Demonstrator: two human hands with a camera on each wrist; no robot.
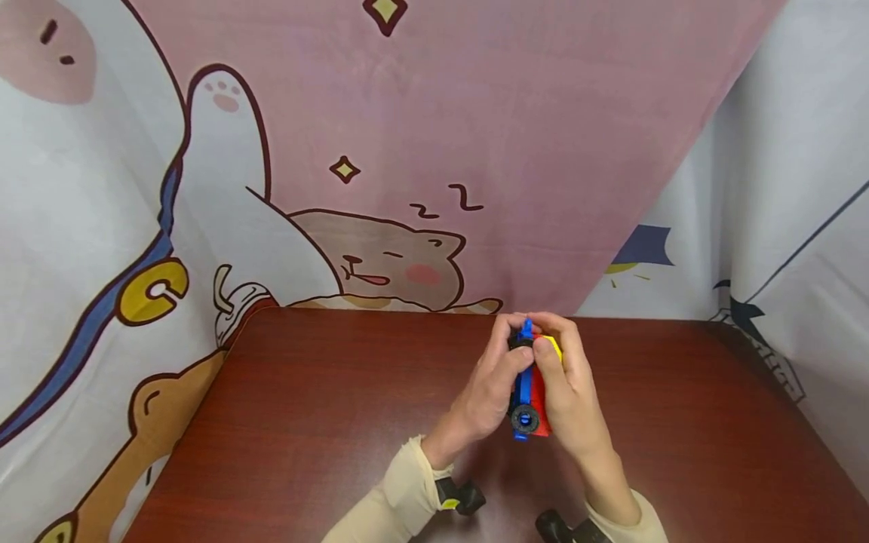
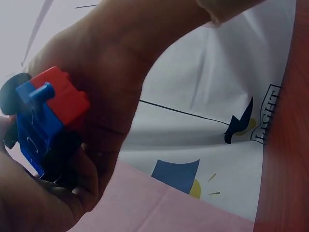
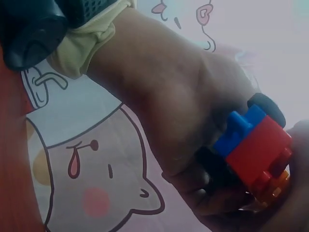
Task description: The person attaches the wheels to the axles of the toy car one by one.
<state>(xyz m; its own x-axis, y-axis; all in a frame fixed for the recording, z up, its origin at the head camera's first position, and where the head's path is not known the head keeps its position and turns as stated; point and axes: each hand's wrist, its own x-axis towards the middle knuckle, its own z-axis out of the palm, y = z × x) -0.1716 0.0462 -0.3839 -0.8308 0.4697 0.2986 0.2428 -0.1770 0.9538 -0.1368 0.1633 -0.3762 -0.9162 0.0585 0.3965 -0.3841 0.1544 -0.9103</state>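
Note:
Both hands hold a toy car of building blocks over the table in the head view. Its blue wheeled base [image 1: 523,388] faces up and left, with black wheels [image 1: 525,418] on it. A red block [image 1: 540,396] is joined to the base, and a yellow block [image 1: 554,347] shows at the far end by the right fingers. My left hand [image 1: 490,385] grips the base side, thumb near the far wheel. From the other side my right hand [image 1: 570,385] grips the car, its thumb beside the left one. In the right wrist view, studs show on the red block [image 3: 260,154].
The dark red-brown table [image 1: 326,400] extends under the hands. Behind it hangs a cloth [image 1: 516,151] printed with cartoon animals, meeting the table's back edge. Black wrist devices [image 1: 468,498] sit at both cuffs.

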